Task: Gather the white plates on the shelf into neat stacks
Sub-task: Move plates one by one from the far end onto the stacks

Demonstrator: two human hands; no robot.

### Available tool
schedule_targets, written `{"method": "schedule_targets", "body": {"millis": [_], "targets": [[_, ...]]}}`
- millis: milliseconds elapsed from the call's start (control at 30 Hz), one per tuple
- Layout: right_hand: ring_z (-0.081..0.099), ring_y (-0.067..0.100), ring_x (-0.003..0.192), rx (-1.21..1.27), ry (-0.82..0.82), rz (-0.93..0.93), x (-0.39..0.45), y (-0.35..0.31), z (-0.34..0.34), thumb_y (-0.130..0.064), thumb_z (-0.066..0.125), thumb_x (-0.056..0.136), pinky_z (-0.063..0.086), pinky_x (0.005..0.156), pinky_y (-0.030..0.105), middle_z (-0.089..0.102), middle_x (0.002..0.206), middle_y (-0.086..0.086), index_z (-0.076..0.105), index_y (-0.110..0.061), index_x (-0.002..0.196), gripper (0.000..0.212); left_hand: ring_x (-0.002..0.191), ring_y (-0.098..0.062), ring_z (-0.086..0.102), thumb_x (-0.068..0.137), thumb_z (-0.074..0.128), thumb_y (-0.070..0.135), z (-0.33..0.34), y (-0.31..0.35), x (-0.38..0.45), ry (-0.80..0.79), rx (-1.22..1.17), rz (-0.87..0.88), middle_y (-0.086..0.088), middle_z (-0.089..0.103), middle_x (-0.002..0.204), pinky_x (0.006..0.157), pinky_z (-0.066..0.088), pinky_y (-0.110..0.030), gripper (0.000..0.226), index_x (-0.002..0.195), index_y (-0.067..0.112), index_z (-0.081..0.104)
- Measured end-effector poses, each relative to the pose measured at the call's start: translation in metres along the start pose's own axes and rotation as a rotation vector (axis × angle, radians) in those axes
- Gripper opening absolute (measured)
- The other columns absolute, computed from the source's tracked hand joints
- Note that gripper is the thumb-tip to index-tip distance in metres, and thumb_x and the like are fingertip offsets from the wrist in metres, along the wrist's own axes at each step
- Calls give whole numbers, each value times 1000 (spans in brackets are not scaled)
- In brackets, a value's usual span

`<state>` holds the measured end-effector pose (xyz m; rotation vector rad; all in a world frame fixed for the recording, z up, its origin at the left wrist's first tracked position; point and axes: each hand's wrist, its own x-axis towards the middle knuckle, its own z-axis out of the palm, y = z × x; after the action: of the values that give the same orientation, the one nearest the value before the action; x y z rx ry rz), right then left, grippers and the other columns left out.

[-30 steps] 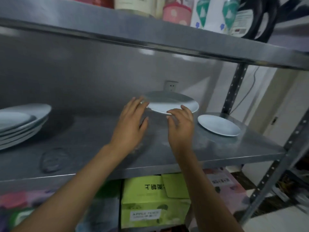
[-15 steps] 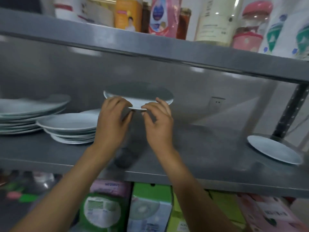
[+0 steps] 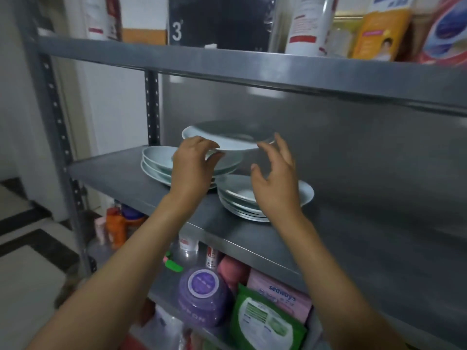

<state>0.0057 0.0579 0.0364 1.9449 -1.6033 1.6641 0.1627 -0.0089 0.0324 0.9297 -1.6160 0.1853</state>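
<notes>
— Held where?
— Above the rear stack of white plates (image 3: 156,160), at the left end of the grey metal shelf (image 3: 353,248). One white plate (image 3: 227,142), roughly level, blurred along the rim.
— Gripped how?
— Left hand (image 3: 193,168) pinched on the near-left rim, thumb and fingers closed over the edge. Right hand (image 3: 276,183) spread, fingers apart, fingertips just at the plate's right rim; cannot tell whether touching.
— Stacks?
— Two. Rear stack near the perforated upright (image 3: 151,109), partly hidden behind the left hand. Front stack of white plates (image 3: 303,198) just to the right and nearer the shelf edge, partly covered by the right hand. Close together, edges appearing to overlap; contact not clear.
— Anything readable?
— Up top, a dark box (image 3: 219,21) marked with a large "3". Beside it white bottles with red label bands (image 3: 305,24), text too blurred. An orange carton (image 3: 381,31) with a printed figure, lettering unreadable.
— Below?
— A pink pack (image 3: 283,294) reading "sedways", as far as legible. A purple round-lidded tub (image 3: 204,299) with letters down the side, possibly "UPRON", not certain. A green wipes pack (image 3: 265,324), print too small.
</notes>
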Motion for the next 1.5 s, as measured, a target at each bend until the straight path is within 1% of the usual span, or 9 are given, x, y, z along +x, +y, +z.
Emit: {"method": "schedule_targets", "body": {"millis": [133, 267, 467, 733, 900, 1000, 1267, 1400, 1500], "targets": [[30, 19, 139, -25, -17, 4, 5, -7, 21, -9, 60, 86, 30, 111, 27, 34, 151, 3, 61, -17, 117, 33, 82, -26, 63, 77, 76, 14, -16, -42, 14, 7, 86, -56, -10, 71, 86, 72, 34, -17, 14, 87, 5, 73], [33, 20, 137, -45, -27, 9, 10, -8, 35, -10, 60, 85, 35, 107, 32, 37, 148, 5, 65, -16, 109, 25, 83, -30, 60, 81, 73, 17, -30, -75, 18, -78, 208, -87, -12, 70, 89, 68, 35, -26, 16, 91, 5, 73], [34, 20, 137, -64, -35, 57, 7, -8, 54, -7, 59, 84, 25, 102, 14, 43, 144, 5, 67, -15, 96, 16, 83, -32, 61, 78, 75, 14, -37, -98, 15, -236, 199, -120, -12, 70, 91, 73, 46, -33, 14, 90, 6, 74], [42, 21, 131, -36, -15, 61, 2, -3, 55, -8, 58, 83, 39, 105, 40, 46, 138, 2, 68, -19, 91, 16, 92, -26, 60, 75, 70, 13, -36, -97, 11, -288, 132, -240, -10, 70, 98, 76, 42, -26, 20, 93, 6, 72], [33, 15, 136, -74, -16, 78, 2, -2, 44, -8, 57, 85, 32, 106, 20, 44, 140, 0, 68, -16, 95, 17, 127, -29, 44, 81, 64, 20, -33, -87, 5, -349, 219, -147, -10, 62, 125, 105, 34, -40, 37, 115, 5, 65], [32, 16, 137, -90, 4, 75, 0, 2, 31, -6, 58, 86, 15, 93, -6, 44, 140, 3, 67, -13, 98, 17, 134, -33, 37, 82, 62, 22, -26, -65, 4, -327, 226, -34, -12, 57, 132, 112, 22, -51, 42, 121, 5, 61], [28, 16, 140, -190, 77, 120, -23, 39, -36, -8, 54, 86, 24, 110, 24, 41, 145, 2, 64, -14, 109, 25, 132, -34, 40, 76, 63, 5, 25, 69, -19, -272, -30, 288, -15, 57, 130, 114, 25, -45, 43, 119, 1, 59], [31, 21, 138, -257, 170, 226, -47, 74, -95, 5, 48, 83, 23, 111, 23, 45, 141, 7, 65, -9, 106, 32, 136, -28, 36, 81, 56, 8, 58, 137, -47, -315, -210, 306, -13, 54, 134, 113, 25, -35, 43, 123, 1, 57], [36, 27, 133, -336, 233, 299, -69, 99, -147, 9, 47, 78, 20, 108, 17, 48, 136, 13, 65, -6, 104, 35, 130, -30, 44, 76, 52, 8, 85, 183, -65, -344, -271, 432, -14, 59, 128, 116, 19, -42, 41, 115, 0, 62]]}}
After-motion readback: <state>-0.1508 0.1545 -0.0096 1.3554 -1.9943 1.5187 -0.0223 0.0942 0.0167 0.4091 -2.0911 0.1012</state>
